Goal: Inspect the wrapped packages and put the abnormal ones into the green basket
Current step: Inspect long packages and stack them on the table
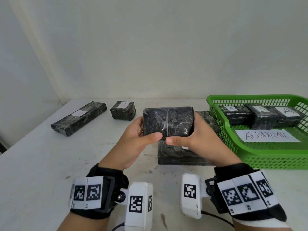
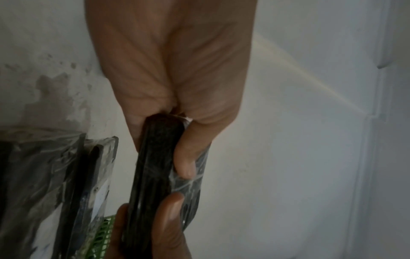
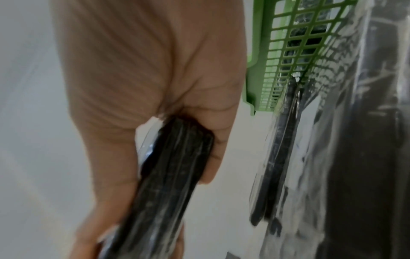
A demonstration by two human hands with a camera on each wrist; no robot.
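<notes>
Both hands hold a flat black package (image 1: 168, 121) wrapped in clear film, raised above the table centre with no label showing. My left hand (image 1: 141, 135) grips its left edge, thumb on the near face. My right hand (image 1: 188, 135) grips the right edge the same way. In the left wrist view the package (image 2: 155, 166) shows edge-on between thumb and fingers; the right wrist view shows the package (image 3: 168, 175) edge-on too. The green basket (image 1: 233, 135) at the right holds three packages (image 1: 260, 115) labelled A and a paper reading ABNORMAL.
A long black package (image 1: 78, 118) with a white label lies at the back left, a small cube package (image 1: 123, 110) marked A beside it. Two more flat packages (image 1: 180, 155) lie under my hands, next to the basket's left wall. A wall stands behind the table.
</notes>
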